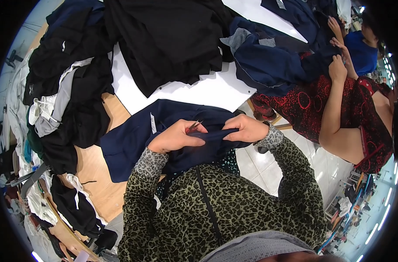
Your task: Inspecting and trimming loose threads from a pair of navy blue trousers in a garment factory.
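A navy blue garment (pixel 129 144) lies across the table's near edge and over my lap. My left hand (pixel 176 136) is closed around small thread snips (pixel 193 127) with a red handle, their metal tips pointing up and to the right. Its thumb also rests on the navy cloth. To the right, my right hand (pixel 241 128) pinches a fold of the same garment between thumb and fingers. A stretch of cloth runs between the two hands. A white tag (pixel 153 123) shows on the garment, left of my left hand.
A heap of black garments (pixel 168 39) covers the white tabletop (pixel 221 89) ahead. More dark and white clothes (pixel 68 96) are piled at the left on a wooden surface (pixel 101 183). At the right, a co-worker in red-and-black patterned clothes (pixel 312 105) handles another navy garment (pixel 269 61).
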Action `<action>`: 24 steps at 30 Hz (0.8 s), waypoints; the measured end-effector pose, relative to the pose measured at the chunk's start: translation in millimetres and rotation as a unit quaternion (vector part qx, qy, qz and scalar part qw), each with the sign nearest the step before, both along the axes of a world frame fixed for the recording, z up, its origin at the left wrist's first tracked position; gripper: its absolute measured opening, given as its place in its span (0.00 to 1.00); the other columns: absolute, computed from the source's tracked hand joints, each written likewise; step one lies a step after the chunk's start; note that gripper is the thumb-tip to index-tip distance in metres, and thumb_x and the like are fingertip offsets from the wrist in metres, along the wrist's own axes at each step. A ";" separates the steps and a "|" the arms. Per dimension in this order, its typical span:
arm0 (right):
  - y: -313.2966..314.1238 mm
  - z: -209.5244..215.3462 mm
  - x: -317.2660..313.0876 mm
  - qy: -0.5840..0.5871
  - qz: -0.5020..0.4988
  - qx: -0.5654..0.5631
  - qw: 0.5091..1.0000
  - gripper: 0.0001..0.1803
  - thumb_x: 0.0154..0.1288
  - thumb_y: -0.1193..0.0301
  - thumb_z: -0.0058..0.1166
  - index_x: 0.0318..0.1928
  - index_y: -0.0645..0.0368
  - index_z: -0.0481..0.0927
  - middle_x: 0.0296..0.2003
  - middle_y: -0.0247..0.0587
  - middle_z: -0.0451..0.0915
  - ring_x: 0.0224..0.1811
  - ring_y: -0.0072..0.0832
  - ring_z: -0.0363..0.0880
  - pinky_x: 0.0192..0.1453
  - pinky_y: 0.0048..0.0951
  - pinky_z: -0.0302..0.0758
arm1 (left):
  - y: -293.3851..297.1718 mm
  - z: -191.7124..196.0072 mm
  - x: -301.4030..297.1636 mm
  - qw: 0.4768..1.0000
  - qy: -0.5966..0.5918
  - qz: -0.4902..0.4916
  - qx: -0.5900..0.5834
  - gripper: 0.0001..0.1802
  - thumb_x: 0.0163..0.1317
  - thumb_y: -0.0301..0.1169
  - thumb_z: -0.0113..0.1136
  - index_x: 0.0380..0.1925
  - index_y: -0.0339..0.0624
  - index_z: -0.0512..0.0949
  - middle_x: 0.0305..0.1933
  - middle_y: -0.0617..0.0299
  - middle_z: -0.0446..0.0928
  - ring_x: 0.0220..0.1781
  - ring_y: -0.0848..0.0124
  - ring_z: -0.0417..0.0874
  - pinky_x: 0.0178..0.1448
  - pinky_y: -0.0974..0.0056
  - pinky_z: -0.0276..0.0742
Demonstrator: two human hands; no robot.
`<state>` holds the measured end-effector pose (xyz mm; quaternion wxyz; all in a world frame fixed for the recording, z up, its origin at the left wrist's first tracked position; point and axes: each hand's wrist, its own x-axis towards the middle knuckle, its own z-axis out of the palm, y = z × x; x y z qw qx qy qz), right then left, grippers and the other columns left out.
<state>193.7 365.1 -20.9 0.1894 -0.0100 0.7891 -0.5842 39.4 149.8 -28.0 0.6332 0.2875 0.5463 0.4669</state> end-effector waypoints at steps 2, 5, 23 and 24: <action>-4.9 0.2 -3.5 0.060 -0.022 0.034 0.997 0.11 0.51 0.72 0.61 0.35 0.63 0.81 0.35 0.41 0.77 0.37 0.31 0.77 0.42 0.27 0.72 | -0.2 -8.4 1.8 1.000 -0.023 0.017 0.001 0.14 0.50 0.21 0.66 0.39 0.34 0.79 0.33 0.69 0.78 0.34 0.84 0.74 0.42 0.76 0.70; -21.0 4.4 -4.2 0.221 -0.078 0.161 0.959 0.12 0.49 0.73 0.60 0.36 0.62 0.80 0.45 0.41 0.74 0.48 0.36 0.73 0.51 0.34 0.69 | -0.3 -12.1 2.3 0.986 -0.122 0.112 -0.021 0.12 0.51 0.23 0.64 0.37 0.35 0.79 0.31 0.69 0.78 0.33 0.81 0.76 0.41 0.75 0.71; -34.5 2.1 14.6 -0.049 -0.230 -0.155 0.960 0.18 0.56 0.74 0.64 0.46 0.66 0.77 0.40 0.31 0.78 0.40 0.15 0.74 0.46 0.18 0.72 | -1.2 -6.5 14.6 0.993 -0.024 0.119 0.011 0.11 0.50 0.20 0.64 0.36 0.36 0.78 0.32 0.71 0.77 0.33 0.84 0.73 0.39 0.77 0.69; -35.9 0.7 14.9 -0.058 -0.244 -0.169 0.953 0.19 0.55 0.73 0.66 0.46 0.66 0.77 0.39 0.31 0.79 0.39 0.15 0.74 0.45 0.17 0.73 | -1.1 -6.2 14.6 0.993 -0.024 0.118 0.010 0.11 0.50 0.20 0.64 0.36 0.36 0.78 0.32 0.71 0.77 0.33 0.84 0.73 0.39 0.77 0.69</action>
